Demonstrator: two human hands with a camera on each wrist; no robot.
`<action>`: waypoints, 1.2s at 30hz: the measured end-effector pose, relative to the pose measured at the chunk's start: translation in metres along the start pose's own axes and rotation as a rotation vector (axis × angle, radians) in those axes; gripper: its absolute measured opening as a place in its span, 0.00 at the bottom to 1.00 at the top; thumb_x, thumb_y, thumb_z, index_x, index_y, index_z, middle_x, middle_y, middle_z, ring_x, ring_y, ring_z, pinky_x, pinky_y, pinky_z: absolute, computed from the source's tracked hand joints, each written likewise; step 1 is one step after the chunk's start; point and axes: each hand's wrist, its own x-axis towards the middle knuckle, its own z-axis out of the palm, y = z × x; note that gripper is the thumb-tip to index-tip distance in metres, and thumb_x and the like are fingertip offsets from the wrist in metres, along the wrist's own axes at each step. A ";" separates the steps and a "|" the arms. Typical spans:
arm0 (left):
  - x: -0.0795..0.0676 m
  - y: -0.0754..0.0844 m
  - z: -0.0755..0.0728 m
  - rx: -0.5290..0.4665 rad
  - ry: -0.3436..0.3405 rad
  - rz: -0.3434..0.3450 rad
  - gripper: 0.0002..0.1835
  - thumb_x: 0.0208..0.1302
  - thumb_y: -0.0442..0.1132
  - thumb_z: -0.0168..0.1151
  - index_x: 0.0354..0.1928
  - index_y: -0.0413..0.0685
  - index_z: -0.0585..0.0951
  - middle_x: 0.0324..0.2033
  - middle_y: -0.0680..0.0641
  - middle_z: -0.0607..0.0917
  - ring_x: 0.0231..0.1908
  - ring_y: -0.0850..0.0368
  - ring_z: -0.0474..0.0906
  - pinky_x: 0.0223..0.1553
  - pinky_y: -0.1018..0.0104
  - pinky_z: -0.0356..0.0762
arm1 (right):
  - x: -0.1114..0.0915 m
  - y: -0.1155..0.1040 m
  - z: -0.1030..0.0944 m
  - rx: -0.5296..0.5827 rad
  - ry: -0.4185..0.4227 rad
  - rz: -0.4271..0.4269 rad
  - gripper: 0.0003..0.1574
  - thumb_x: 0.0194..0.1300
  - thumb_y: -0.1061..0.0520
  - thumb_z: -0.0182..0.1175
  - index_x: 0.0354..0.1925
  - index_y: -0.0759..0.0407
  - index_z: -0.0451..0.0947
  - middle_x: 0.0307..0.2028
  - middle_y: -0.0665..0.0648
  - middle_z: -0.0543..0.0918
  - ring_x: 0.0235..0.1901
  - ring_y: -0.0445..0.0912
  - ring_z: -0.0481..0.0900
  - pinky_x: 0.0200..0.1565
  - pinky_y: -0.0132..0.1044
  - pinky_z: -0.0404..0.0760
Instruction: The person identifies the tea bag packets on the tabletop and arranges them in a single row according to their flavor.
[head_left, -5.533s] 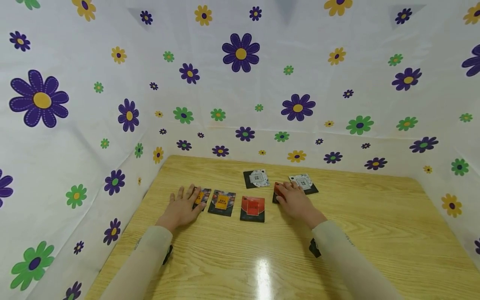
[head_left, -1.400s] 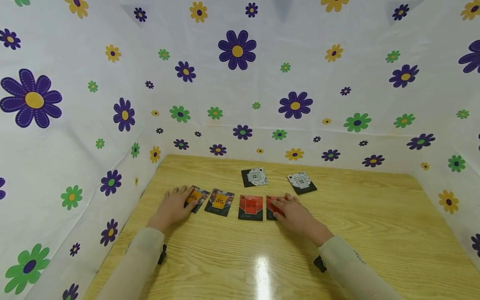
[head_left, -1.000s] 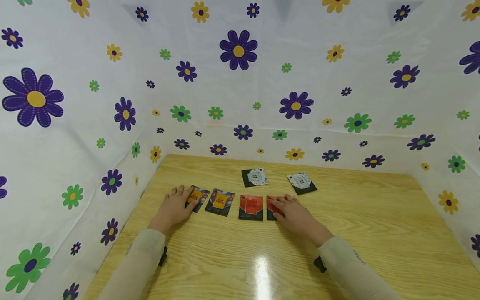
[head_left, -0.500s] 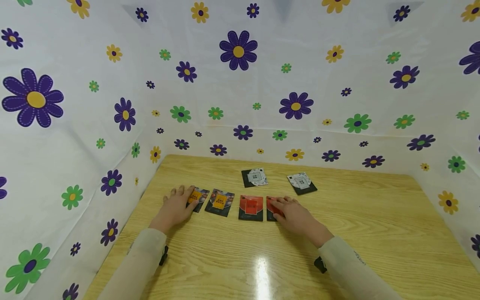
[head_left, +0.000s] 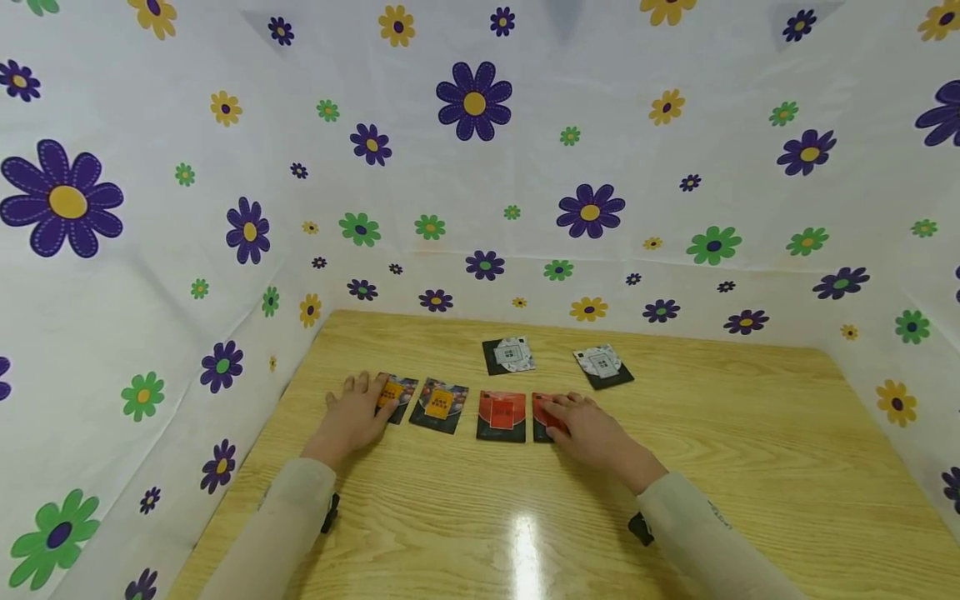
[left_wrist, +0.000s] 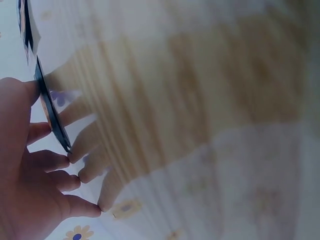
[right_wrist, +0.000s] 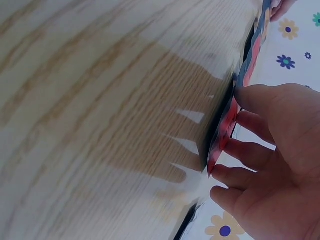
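In the head view, my left hand (head_left: 348,421) lies spread over the left part of an orange-labelled dark packet (head_left: 400,398). Its thumb and index finger touch that packet; the other fingers rest on the table, as the left wrist view shows. A second orange packet (head_left: 439,406) lies just to the right, slightly tilted. Further right is a red and black packet (head_left: 502,415). My right hand (head_left: 596,433) rests its fingertips and thumb on another red packet (head_left: 542,427), partly covering it. Those two red packets lie side by side with a narrow gap.
Two white and black packets, one on the left (head_left: 509,356) and one on the right (head_left: 603,367), lie behind the row, both turned at an angle. The wooden table (head_left: 465,517) is bounded by a flower-printed white cloth (head_left: 525,175) at the back and sides.
Since the earliest frame, the right hand has slid its red packet left and nearer, beside the other red one. Lately the left hand has nudged its orange packet slightly straighter.
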 end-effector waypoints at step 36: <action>0.001 0.002 -0.002 0.014 -0.028 -0.016 0.37 0.85 0.58 0.44 0.84 0.45 0.56 0.80 0.24 0.53 0.79 0.20 0.48 0.68 0.13 0.49 | 0.023 0.098 -0.015 0.026 0.137 0.218 0.27 0.81 0.61 0.49 0.72 0.70 0.71 0.72 0.82 0.68 0.71 0.82 0.63 0.72 0.74 0.62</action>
